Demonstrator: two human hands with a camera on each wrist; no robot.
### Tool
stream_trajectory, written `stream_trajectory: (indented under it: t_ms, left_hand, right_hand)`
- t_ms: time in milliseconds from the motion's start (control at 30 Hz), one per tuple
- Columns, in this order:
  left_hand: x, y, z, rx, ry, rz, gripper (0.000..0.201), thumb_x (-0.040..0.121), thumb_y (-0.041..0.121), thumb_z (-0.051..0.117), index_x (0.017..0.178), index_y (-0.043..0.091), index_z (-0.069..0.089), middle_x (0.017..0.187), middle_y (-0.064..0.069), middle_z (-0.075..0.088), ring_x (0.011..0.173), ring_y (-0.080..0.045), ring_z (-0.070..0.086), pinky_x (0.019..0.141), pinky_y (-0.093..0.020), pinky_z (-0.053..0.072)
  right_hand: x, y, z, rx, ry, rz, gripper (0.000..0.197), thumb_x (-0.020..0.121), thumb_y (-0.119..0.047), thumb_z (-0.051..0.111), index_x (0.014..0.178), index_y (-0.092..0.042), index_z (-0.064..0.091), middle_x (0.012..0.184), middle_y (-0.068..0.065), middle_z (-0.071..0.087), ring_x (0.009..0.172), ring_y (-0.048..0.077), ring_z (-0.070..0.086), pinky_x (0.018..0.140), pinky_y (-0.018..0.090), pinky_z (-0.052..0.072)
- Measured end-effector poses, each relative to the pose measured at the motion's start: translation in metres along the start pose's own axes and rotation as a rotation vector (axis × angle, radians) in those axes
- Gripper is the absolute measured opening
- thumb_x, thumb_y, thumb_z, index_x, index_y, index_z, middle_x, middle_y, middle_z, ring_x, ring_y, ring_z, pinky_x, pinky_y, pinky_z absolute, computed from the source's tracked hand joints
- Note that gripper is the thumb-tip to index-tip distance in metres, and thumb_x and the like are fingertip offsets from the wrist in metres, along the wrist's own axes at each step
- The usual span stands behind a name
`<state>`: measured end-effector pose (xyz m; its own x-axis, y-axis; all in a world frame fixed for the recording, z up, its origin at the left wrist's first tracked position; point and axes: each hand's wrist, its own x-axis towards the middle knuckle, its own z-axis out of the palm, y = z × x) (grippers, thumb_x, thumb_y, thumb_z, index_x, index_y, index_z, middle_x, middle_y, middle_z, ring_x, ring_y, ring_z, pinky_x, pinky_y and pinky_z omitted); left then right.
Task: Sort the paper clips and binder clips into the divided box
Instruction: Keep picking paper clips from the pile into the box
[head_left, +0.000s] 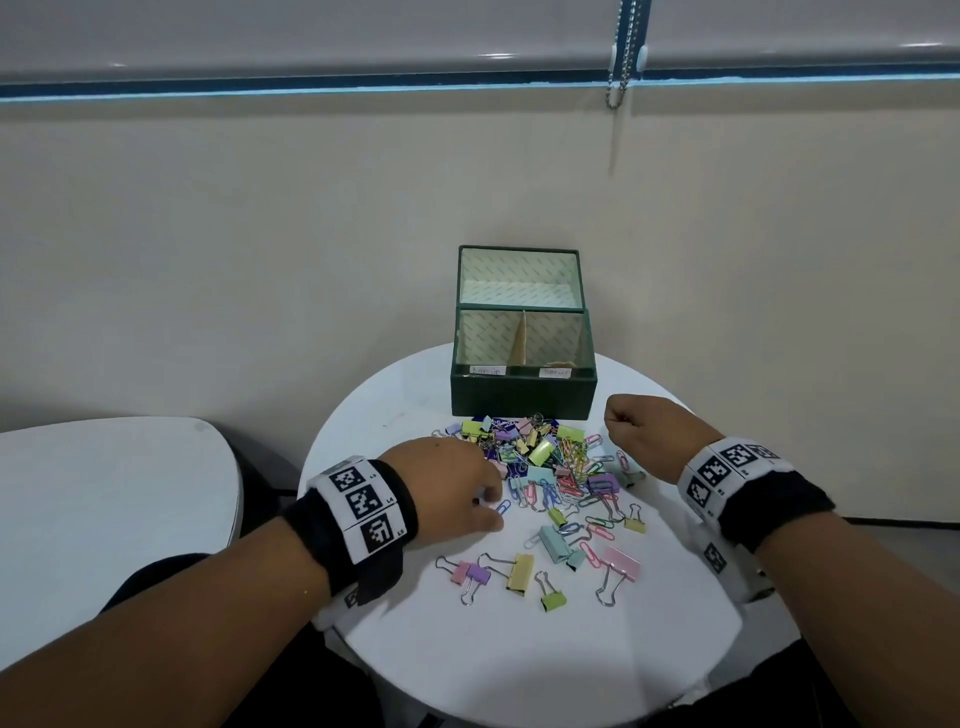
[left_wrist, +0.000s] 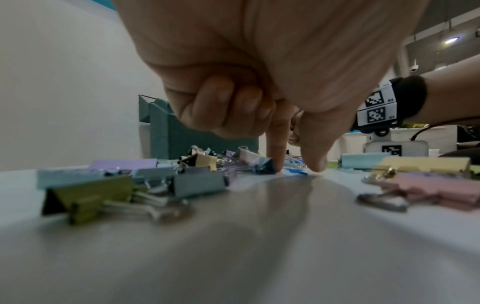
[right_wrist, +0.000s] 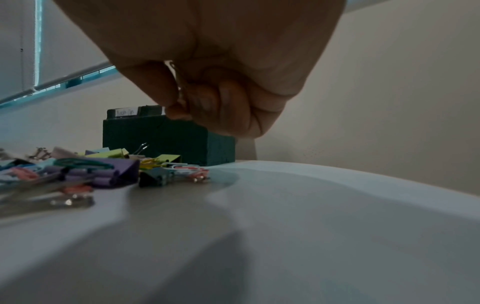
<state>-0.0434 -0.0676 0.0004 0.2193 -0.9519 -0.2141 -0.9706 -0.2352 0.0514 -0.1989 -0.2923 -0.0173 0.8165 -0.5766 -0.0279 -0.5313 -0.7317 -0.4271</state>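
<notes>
A dark green divided box (head_left: 522, 397) stands open at the back of the round white table (head_left: 519, 665), with two labelled compartments. A pile of pastel binder clips and coloured paper clips (head_left: 550, 462) lies in front of it. My left hand (head_left: 491, 506) is down at the pile's left edge. Its index finger and thumb (left_wrist: 296, 167) pinch a blue paper clip (left_wrist: 294, 172) flat on the table, the other fingers curled. My right hand (head_left: 618, 421) hovers right of the box (right_wrist: 166, 139) as a fist (right_wrist: 182, 107). A thin wire clip (right_wrist: 179, 82) shows between its thumb and fingers.
Loose binder clips lie nearer me: a yellow one (head_left: 521, 571), a pink one (head_left: 621, 564), a green one (head_left: 551, 600). A second white table (head_left: 119, 493) stands to the left. A wall rises right behind the box.
</notes>
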Motion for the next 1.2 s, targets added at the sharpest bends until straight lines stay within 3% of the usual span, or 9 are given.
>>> stream_trajectory:
  t_ms: [133, 300, 467, 567, 633, 700, 833, 967, 1200]
  left_hand:
    - [0.004, 0.005, 0.004, -0.041, 0.043, 0.048, 0.021, 0.092, 0.045, 0.062, 0.102, 0.029, 0.071, 0.101, 0.013, 0.062, 0.092, -0.011, 0.059, 0.082, -0.031, 0.052]
    - [0.009, 0.014, 0.006, 0.037, 0.070, 0.119, 0.023, 0.096, 0.026, 0.047, 0.094, 0.024, 0.070, 0.099, 0.006, 0.064, 0.089, -0.016, 0.061, 0.078, -0.033, 0.054]
    - [0.009, 0.011, 0.009, 0.023, 0.106, 0.132, 0.027, 0.097, 0.029, 0.040, 0.101, 0.027, 0.067, 0.100, 0.007, 0.064, 0.086, -0.014, 0.061, 0.078, -0.033, 0.055]
    - [0.011, 0.010, 0.007, -0.017, 0.129, 0.092, 0.023, 0.100, 0.029, 0.038, 0.102, 0.028, 0.061, 0.101, 0.008, 0.063, 0.087, -0.014, 0.057, 0.074, -0.029, 0.047]
    - [0.013, 0.008, 0.004, -0.050, 0.147, 0.033, 0.017, 0.099, 0.020, 0.040, 0.102, 0.025, 0.056, 0.097, 0.008, 0.060, 0.084, -0.015, 0.055, 0.068, -0.027, 0.039]
    - [0.013, 0.005, -0.001, -0.111, 0.156, -0.043, 0.011, 0.096, 0.012, 0.045, 0.099, 0.022, 0.049, 0.088, 0.008, 0.055, 0.077, -0.012, 0.054, 0.063, -0.020, 0.036]
    - [0.019, -0.004, -0.021, -0.187, 0.259, -0.243, 0.012, 0.095, 0.009, 0.044, 0.094, 0.021, 0.045, 0.083, 0.001, 0.052, 0.068, -0.017, 0.053, 0.057, -0.030, 0.047]
    - [0.045, -0.008, -0.051, -0.298, 0.339, -0.249, 0.016, 0.103, 0.017, 0.042, 0.094, 0.019, 0.055, 0.087, 0.002, 0.059, 0.081, -0.017, 0.059, 0.069, -0.026, 0.047]
    - [0.123, 0.003, -0.099, -0.267, 0.257, -0.217, 0.026, 0.103, 0.028, 0.050, 0.103, 0.009, 0.068, 0.097, -0.004, 0.066, 0.088, -0.020, 0.061, 0.077, -0.029, 0.044]
  right_hand:
    - [0.000, -0.007, -0.005, 0.120, 0.015, -0.063, 0.025, 0.099, -0.016, 0.040, 0.074, -0.016, 0.045, 0.071, 0.001, 0.050, 0.068, 0.018, 0.044, 0.062, 0.031, 0.035]
    - [0.021, -0.041, -0.019, 0.441, 0.144, -0.142, 0.017, 0.086, -0.028, 0.035, 0.073, -0.019, 0.043, 0.075, 0.004, 0.049, 0.071, 0.019, 0.044, 0.066, 0.034, 0.036]
    - [0.056, -0.069, -0.032, 0.149, 0.230, -0.232, 0.024, 0.103, -0.022, 0.038, 0.085, -0.015, 0.053, 0.086, 0.003, 0.055, 0.077, 0.018, 0.051, 0.069, 0.033, 0.043]
    - [0.065, -0.064, -0.041, 0.029, 0.156, -0.216, 0.019, 0.097, -0.028, 0.047, 0.106, -0.025, 0.063, 0.114, -0.010, 0.054, 0.106, 0.015, 0.047, 0.088, 0.037, 0.041]
    - [0.056, -0.052, -0.045, 0.040, 0.214, -0.179, 0.012, 0.094, -0.022, 0.053, 0.098, -0.031, 0.060, 0.115, -0.014, 0.051, 0.111, 0.012, 0.043, 0.092, 0.035, 0.038]
    - [0.039, -0.036, -0.043, 0.105, 0.247, -0.134, 0.017, 0.093, -0.015, 0.056, 0.083, -0.029, 0.056, 0.099, -0.010, 0.060, 0.095, 0.015, 0.056, 0.079, 0.026, 0.044]
    - [0.015, -0.001, -0.027, -0.054, -0.105, 0.006, 0.015, 0.091, -0.023, 0.065, 0.099, -0.035, 0.066, 0.100, -0.017, 0.063, 0.090, 0.008, 0.062, 0.084, 0.025, 0.051]
    - [0.010, 0.009, -0.016, -0.123, -0.248, 0.114, 0.057, 0.087, -0.028, 0.071, 0.139, -0.041, 0.052, 0.118, -0.014, 0.058, 0.097, 0.010, 0.058, 0.084, 0.025, 0.044]
    - [0.013, 0.014, -0.003, -0.184, -0.149, 0.102, 0.024, 0.094, -0.021, 0.061, 0.112, -0.035, 0.065, 0.114, -0.011, 0.065, 0.094, 0.009, 0.057, 0.080, 0.022, 0.043]
